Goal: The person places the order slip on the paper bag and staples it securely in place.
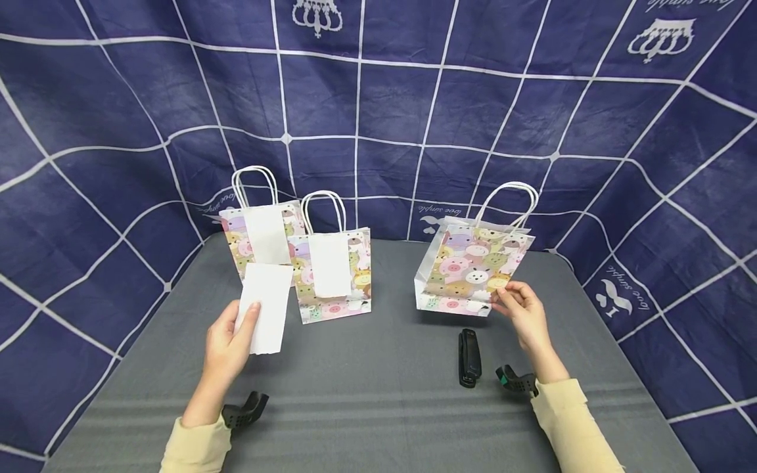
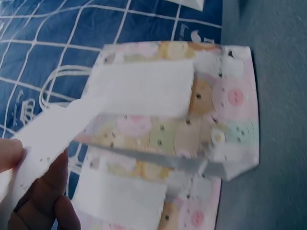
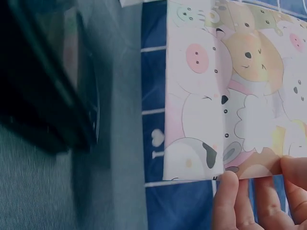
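In the head view my left hand (image 1: 227, 338) holds a white paper slip (image 1: 269, 309) between thumb and fingers, above the table. My right hand (image 1: 523, 315) pinches the lower right edge of a paper gift bag (image 1: 476, 269) printed with cartoon animals. That bag leans, with a shadow under its base. Two matching bags stand at left: a nearer gift bag (image 1: 361, 263) and a farther gift bag (image 1: 236, 240), each with a white slip hanging over its front. A black stapler (image 1: 470, 358) lies left of my right wrist; the right wrist view shows it large and dark.
The grey table (image 1: 390, 394) runs back to a dark blue cloth (image 1: 390, 98) with white lines, which hangs behind and along both sides. A black wrist mount (image 1: 245, 410) sits on my left wrist, another wrist mount (image 1: 517, 380) on my right.
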Motion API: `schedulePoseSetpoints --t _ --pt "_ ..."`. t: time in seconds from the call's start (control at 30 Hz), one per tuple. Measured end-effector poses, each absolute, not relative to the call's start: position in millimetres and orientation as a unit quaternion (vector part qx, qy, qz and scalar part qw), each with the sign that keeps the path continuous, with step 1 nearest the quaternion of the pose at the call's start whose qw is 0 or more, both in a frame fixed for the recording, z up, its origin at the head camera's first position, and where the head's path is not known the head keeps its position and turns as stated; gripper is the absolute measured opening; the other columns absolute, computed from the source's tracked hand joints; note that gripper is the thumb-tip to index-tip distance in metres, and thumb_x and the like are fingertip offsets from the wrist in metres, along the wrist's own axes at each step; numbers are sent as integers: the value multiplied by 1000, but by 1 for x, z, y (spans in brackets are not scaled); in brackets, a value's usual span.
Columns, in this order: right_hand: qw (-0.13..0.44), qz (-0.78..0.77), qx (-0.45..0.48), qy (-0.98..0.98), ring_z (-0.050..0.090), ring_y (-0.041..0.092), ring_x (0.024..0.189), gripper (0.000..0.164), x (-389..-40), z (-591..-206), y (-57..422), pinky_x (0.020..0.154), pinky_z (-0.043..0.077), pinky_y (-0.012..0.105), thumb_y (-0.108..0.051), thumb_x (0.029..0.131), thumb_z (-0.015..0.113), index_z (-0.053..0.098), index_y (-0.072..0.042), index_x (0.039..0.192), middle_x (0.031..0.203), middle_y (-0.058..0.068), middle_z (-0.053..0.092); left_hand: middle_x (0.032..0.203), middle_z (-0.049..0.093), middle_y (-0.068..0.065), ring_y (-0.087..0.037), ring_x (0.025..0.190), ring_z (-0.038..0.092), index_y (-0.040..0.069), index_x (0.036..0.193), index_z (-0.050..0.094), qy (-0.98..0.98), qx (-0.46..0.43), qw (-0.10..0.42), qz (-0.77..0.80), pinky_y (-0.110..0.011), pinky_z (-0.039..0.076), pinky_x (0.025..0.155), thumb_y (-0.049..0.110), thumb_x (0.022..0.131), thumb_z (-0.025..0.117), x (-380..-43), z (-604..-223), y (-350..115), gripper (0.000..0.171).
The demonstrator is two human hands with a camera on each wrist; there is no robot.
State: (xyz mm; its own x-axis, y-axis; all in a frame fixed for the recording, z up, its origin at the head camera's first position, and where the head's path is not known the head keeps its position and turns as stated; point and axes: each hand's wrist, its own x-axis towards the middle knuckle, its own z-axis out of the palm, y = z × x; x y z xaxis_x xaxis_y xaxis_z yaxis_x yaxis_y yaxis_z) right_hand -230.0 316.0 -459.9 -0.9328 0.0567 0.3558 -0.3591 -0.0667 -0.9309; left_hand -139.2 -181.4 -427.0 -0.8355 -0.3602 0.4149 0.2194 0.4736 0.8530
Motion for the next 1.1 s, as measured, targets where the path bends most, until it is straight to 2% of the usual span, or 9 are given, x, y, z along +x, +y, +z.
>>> schedulePoseSetpoints --t 0.1,0.27,0.37,0.6,0.8,0.97,1.1 --pt "136 721 123 -668 64 10 81 15 -218 -448 302 70 53 25 -9 91 62 53 -1 102 86 4 64 77 64 -13 -7 56 55 1 101 65 -802 23 279 -528 -20 44 46 12 93 58 -142 -423 -173 15" --pt "126 693 80 -706 63 9 78 22 -201 -432 278 70 54 27 -3 94 54 45 15 104 82 1 63 78 64 -17 -8 56 57 -1 103 64 -792 -5 269 -549 -23 47 45 12 94 57 -144 -417 -160 17" --pt "121 691 72 -709 63 10 77 24 -196 -431 270 69 54 27 -1 95 53 43 19 105 81 1 63 77 64 -18 -9 57 58 -3 103 63 -783 -18 262 -564 -24 47 44 14 95 56 -146 -414 -151 20" --pt "115 690 83 -710 63 10 77 23 -190 -435 255 69 54 27 -2 94 54 45 18 104 81 2 63 78 64 -22 -11 57 60 -10 102 61 -774 -43 244 -583 -26 49 46 5 95 53 -137 -382 -124 18" --pt "107 692 80 -710 63 11 77 23 -184 -438 241 68 54 27 -2 94 55 46 17 103 81 4 63 79 64 -24 -14 59 61 -11 103 60 -755 -74 236 -607 -29 51 46 3 95 52 -137 -375 -109 18" --pt "100 692 81 -710 63 11 76 21 -181 -440 231 68 54 27 -1 94 54 47 16 103 81 6 63 82 65 -22 -13 61 62 -8 105 61 -741 -87 229 -625 -29 51 47 4 95 52 -149 -390 -102 18" --pt "97 686 72 -718 63 11 76 20 -178 -442 224 68 54 26 -2 94 55 49 14 103 82 12 62 86 66 -21 -14 64 63 -6 109 62 -727 -91 216 -645 -31 52 49 7 95 53 -157 -404 -96 20"
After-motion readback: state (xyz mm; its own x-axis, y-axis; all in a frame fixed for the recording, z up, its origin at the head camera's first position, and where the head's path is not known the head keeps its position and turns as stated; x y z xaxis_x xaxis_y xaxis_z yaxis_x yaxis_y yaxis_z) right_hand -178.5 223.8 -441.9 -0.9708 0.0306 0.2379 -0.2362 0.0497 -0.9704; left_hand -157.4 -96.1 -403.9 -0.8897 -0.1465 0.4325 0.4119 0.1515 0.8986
